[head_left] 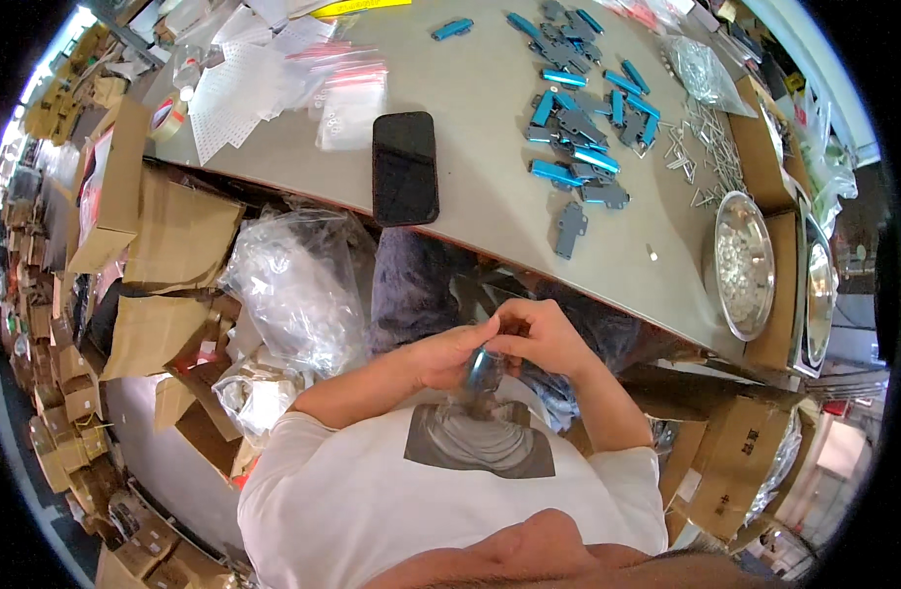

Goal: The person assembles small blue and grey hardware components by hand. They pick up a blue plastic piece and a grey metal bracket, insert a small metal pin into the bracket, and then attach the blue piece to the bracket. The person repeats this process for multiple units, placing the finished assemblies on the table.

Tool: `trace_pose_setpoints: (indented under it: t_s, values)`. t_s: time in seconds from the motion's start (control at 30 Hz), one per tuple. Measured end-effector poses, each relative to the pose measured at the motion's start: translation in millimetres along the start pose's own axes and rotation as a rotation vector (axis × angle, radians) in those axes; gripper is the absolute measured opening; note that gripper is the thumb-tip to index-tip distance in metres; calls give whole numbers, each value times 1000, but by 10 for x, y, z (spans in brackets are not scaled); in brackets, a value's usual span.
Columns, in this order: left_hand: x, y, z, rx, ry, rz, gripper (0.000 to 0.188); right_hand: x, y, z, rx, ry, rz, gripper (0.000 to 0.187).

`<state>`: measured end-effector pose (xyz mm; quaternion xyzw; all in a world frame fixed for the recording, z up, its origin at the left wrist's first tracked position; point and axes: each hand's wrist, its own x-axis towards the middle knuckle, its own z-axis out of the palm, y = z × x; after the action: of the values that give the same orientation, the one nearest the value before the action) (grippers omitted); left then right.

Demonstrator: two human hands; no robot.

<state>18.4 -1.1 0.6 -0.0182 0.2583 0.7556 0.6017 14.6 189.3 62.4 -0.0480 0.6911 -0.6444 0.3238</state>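
Close to my body, below the table's front edge, my two hands meet. My left hand [447,357] is closed around a shiny blue piece [484,367], with what looks like clear film hanging below it. The fingers of my right hand [544,337] pinch at the top end of that piece; exactly what they grip is hidden. On the table [490,177] beyond lies a heap of small blue-and-grey parts [580,128]. One grey flat part [569,231] sits apart, nearest the front edge.
A black phone [405,169] lies at the table edge, near small clear bags [354,103] and white perforated sheets [236,98]. Rightward are metal pins [701,152] and a steel bowl [743,265] of small white pieces. Cardboard boxes [730,471] and a plastic sack [298,290] flank me.
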Motion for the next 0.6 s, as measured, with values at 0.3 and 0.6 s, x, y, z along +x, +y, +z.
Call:
trace_pose_setpoints:
  t_s: [0.3, 0.6]
  values:
    - [-19, 20, 165, -146, 11, 33, 72, -160, 149, -43, -340, 70, -349, 22]
    - [-83, -42, -10, 122, -68, 17, 79, -142, 40, -16, -327, 42, -274, 16]
